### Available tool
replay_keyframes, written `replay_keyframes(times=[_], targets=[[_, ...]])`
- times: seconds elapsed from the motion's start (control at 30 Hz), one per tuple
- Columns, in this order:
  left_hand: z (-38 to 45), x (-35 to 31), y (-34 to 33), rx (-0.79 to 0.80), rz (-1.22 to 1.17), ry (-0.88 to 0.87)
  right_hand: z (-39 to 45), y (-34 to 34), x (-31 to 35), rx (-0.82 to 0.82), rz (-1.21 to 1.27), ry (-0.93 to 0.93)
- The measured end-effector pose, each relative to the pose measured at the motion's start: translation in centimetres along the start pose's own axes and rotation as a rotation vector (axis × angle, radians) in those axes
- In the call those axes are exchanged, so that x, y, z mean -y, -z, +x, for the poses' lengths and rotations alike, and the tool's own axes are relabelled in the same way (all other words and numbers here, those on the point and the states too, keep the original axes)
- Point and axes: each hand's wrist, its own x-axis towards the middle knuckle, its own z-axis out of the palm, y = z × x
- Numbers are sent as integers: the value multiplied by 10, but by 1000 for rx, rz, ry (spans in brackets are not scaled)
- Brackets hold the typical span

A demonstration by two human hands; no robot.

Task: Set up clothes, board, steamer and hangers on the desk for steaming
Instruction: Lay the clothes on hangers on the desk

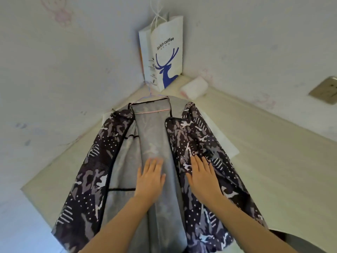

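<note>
Where the desk point(264, 161) runs into the wall corner: camouflage jacket point(191, 143) spread open on a pink hanger point(153, 111), hem over the near edge. Left hand point(150, 179) flat, fingers straight, on grey lining; right hand point(202, 174) flat on the right front panel. Bare desktop to the right; paper bag point(164, 52) upright in the corner.

**Dark camouflage against pale cream**

The jacket point(197, 143) wore a camouflage print of black, charcoal and grey, broken by white splashes, white dots and small blocks of white stripes. Its open lining point(155, 136) was plain pale grey, edged in black piping. At the collar, toward 12 o'clock, the hanger point(153, 111) showed pink with a lilac hook. The bench point(273, 152) was cream. Farther toward 12 o'clock stood a white paper bag point(165, 52) bearing a blue deer and dark blue lettering. At 1 o'clock lay a white packet point(194, 87) with pink edges. The walls point(63, 70) were off-white with faint pink drawings.
</note>
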Motion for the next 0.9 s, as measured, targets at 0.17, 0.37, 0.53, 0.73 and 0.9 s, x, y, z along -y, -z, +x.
replay_keyframes(times=[0.17, 0.37, 0.53, 0.73, 0.9], targets=[[-48, -23, -11, -122, -33, -163, -60, -15, -8, -128, 10, -108], [-88, -80, -28, -85, -180, -258, -131, -18, -28, -184, 29, -238], [-113, -138, -45, -85, -195, -489, -196, -31, -60, -323, 81, -383], [-177, -211, -65, -50, -182, -735, -305, -55, -94, -387, 127, -572], [-257, -263, -92, 15, -71, -911, -414, -83, -108, -475, 119, -742]])
